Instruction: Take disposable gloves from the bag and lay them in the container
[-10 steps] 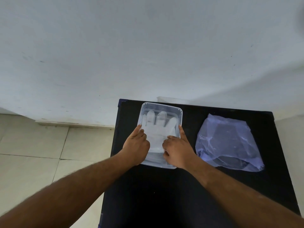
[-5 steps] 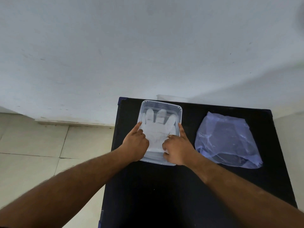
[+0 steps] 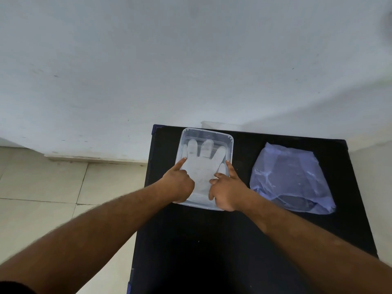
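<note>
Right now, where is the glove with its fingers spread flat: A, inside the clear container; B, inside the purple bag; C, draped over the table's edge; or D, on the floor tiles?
A: the glove lies flat in the clear container, with the left hand and right hand resting on it, while the purple bag sits apart to the right.

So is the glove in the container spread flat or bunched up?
Spread flat. The glove lies palm-wide in the clear container, its fingers fanned toward the far end, with the left hand and right hand on it.
</note>
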